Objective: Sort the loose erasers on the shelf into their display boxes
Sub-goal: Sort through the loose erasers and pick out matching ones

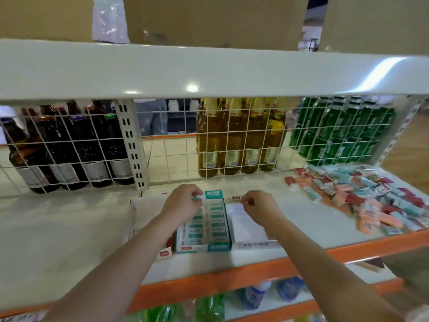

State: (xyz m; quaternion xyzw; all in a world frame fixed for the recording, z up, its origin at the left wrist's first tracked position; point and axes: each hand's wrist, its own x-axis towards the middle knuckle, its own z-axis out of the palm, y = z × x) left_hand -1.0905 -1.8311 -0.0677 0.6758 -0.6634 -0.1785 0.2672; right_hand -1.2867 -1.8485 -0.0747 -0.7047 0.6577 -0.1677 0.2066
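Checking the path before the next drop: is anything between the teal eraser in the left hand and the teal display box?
Nothing visible. The left hand pinches a teal eraser right at the back end of the teal display box, whose top is open with rows of erasers showing. The right hand works beside it over the white box.

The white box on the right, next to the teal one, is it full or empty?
Looks empty. The white display box shows only bare white floor, while the teal box beside it holds rows of erasers.

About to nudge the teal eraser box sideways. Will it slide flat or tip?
The teal box lies low and long on the shelf, so it should slide. Nearly full rows suggest some weight. Its raised back flap looks thin and likely bends; push the base.
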